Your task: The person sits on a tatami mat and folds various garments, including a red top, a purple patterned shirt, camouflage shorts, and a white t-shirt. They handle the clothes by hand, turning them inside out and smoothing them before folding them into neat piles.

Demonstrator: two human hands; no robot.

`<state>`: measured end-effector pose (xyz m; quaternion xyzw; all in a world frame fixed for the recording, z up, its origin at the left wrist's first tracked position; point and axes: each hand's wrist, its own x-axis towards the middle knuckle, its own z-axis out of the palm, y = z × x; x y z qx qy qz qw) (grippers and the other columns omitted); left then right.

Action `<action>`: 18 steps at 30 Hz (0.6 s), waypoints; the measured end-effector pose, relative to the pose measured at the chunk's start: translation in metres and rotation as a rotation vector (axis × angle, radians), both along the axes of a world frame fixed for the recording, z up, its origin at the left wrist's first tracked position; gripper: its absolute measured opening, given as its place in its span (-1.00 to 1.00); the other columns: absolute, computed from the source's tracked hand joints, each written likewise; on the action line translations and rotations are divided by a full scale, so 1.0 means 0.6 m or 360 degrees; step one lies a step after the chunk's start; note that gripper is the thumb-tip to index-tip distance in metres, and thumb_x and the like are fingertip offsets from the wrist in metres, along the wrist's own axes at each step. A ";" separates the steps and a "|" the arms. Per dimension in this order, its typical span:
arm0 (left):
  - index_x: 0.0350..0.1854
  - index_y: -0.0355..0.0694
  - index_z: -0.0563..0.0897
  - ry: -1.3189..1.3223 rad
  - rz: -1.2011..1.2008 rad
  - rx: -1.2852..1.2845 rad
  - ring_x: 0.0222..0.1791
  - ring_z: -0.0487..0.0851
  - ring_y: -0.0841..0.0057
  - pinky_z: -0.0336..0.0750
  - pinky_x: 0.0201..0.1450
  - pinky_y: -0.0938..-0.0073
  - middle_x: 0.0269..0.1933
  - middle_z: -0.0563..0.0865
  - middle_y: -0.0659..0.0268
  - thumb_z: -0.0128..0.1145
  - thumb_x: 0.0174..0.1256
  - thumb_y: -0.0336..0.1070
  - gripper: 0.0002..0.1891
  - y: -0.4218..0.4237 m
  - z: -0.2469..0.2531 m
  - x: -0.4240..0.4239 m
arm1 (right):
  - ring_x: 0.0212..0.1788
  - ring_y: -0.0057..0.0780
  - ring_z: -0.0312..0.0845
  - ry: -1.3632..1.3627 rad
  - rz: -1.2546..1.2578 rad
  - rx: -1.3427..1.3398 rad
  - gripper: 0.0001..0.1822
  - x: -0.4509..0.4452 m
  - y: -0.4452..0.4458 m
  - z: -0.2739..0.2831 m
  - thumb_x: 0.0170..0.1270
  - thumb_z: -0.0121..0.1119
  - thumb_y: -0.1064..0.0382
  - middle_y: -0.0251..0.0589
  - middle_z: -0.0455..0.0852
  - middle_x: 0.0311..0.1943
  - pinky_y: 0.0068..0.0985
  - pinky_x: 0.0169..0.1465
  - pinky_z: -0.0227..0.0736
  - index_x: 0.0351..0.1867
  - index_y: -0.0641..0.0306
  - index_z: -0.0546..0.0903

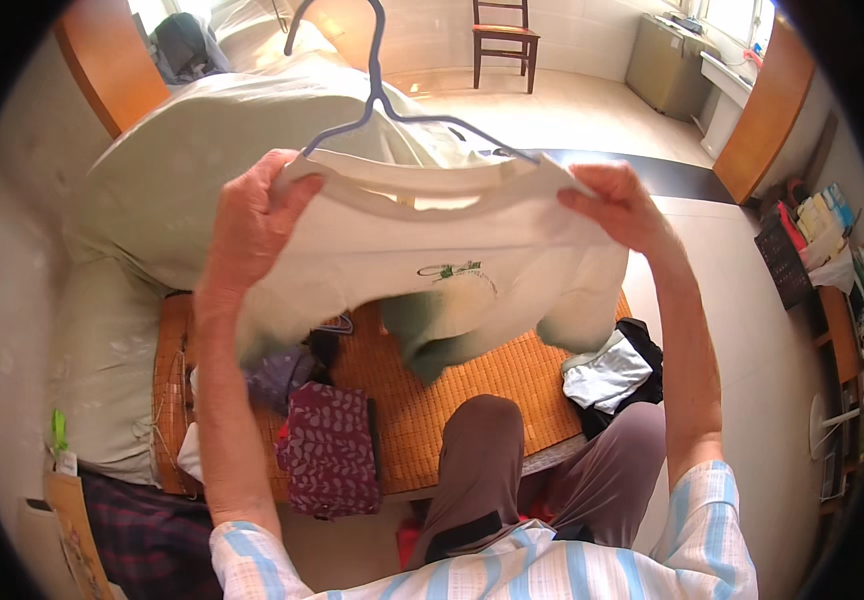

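A white shirt with green patches and a small green print hangs spread out between my hands. A blue-grey clothes hanger has its hook upward, and its arms run into the neck opening at both shoulders. My left hand pinches the shirt's shoulder at the left of the picture, thumb in front. My right hand grips the opposite shoulder between thumb and fingers. The lower part of the shirt sags over the woven mat.
Folded maroon leaf-patterned cloth lies on the brown woven mat, with purple cloth beside it. Light and black clothes lie at the mat's right edge. Behind are a large pale cover and a wooden chair; a dark basket stands right.
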<state>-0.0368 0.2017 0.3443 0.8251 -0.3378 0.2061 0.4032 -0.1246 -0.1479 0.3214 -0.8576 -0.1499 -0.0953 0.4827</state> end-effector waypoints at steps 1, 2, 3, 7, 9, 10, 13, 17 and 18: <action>-0.26 -0.26 0.59 0.0118 -0.0086 -0.0011 -0.49 0.37 0.71 0.31 -0.42 0.63 -0.52 0.49 0.46 0.19 0.27 -0.25 -0.82 0.009 0.022 -0.008 | -0.30 -0.75 0.50 -0.0122 -0.0176 -0.0162 -0.79 0.008 -0.007 0.012 0.28 0.17 0.30 -0.42 0.69 -0.38 -0.66 -0.22 0.46 -0.09 0.30 0.63; -0.31 -0.26 0.59 0.0236 -0.0173 -0.0022 -0.54 0.29 0.76 0.25 -0.48 0.67 -0.57 0.42 0.53 0.17 0.28 -0.27 -0.84 0.016 0.042 -0.014 | -0.31 -0.74 0.50 -0.0296 -0.0335 -0.0224 -0.78 0.020 -0.013 0.025 0.26 0.19 0.27 -0.41 0.69 -0.40 -0.65 -0.22 0.46 -0.10 0.28 0.64; -0.37 -0.26 0.58 0.0368 -0.0246 -0.0014 -0.58 0.21 0.81 0.18 -0.54 0.70 -0.61 0.35 0.61 0.16 0.30 -0.29 -0.85 0.025 0.057 -0.020 | -0.32 -0.73 0.51 -0.0455 -0.0486 -0.0265 -0.77 0.031 -0.007 0.025 0.25 0.21 0.24 -0.40 0.68 -0.43 -0.64 -0.22 0.46 -0.11 0.26 0.64; -0.36 -0.28 0.57 0.0037 0.0065 -0.0011 -0.55 0.20 0.87 0.15 -0.53 0.72 -0.56 0.34 0.65 0.12 0.33 -0.31 -0.85 0.054 0.106 -0.023 | -0.09 -0.48 0.55 -0.1304 -0.1020 0.0404 -0.64 0.058 0.026 -0.025 0.21 0.25 0.21 -0.17 0.67 -0.15 -0.49 -0.07 0.51 0.02 0.27 0.57; -0.34 -0.29 0.59 0.0066 0.0164 -0.0162 -0.53 0.26 0.87 0.21 -0.50 0.74 -0.54 0.42 0.62 0.11 0.35 -0.30 -0.84 0.066 0.131 -0.039 | -0.10 -0.37 0.56 -0.1096 -0.1297 0.0693 -0.70 0.037 0.038 -0.082 0.25 0.17 0.27 -0.11 0.65 -0.16 -0.47 -0.05 0.51 -0.05 0.39 0.56; -0.32 -0.30 0.60 0.0081 0.0193 -0.0246 -0.53 0.29 0.87 0.24 -0.49 0.75 -0.52 0.46 0.61 0.11 0.35 -0.30 -0.84 0.068 0.143 -0.045 | -0.28 -0.46 0.56 -0.1028 -0.1293 0.0705 -0.77 0.040 0.031 -0.137 0.28 0.14 0.26 -0.18 0.67 -0.34 -0.57 -0.22 0.48 -0.16 0.40 0.57; -0.28 -0.30 0.61 0.0150 0.0233 -0.0230 -0.50 0.39 0.86 0.33 -0.43 0.75 -0.47 0.56 0.56 0.09 0.36 -0.29 -0.83 0.101 0.163 -0.057 | -0.62 -0.74 0.35 -0.0350 -0.0711 0.1106 -0.72 -0.009 0.129 -0.268 0.36 0.07 0.18 -0.40 0.50 -0.68 -0.69 -0.55 0.25 -0.51 0.28 0.50; -0.24 -0.27 0.61 0.0383 0.0273 -0.0372 -0.47 0.48 0.84 0.38 -0.39 0.75 -0.42 0.61 0.51 0.09 0.36 -0.28 -0.84 0.102 0.185 -0.080 | -0.60 -0.63 0.45 0.0584 -0.0534 0.1324 -0.66 -0.059 0.196 -0.370 0.35 0.02 0.06 -0.37 0.55 -0.62 -0.64 -0.51 0.39 -0.50 0.23 0.52; -0.22 -0.26 0.62 0.0383 0.0282 -0.0261 -0.44 0.50 0.83 0.40 -0.36 0.75 -0.38 0.64 0.49 0.09 0.36 -0.26 -0.83 0.148 0.206 -0.077 | -0.51 -0.60 0.49 0.0838 -0.0546 0.1388 -0.70 -0.061 0.230 -0.392 0.34 0.02 0.05 -0.35 0.58 -0.53 -0.59 -0.46 0.44 -0.43 0.23 0.52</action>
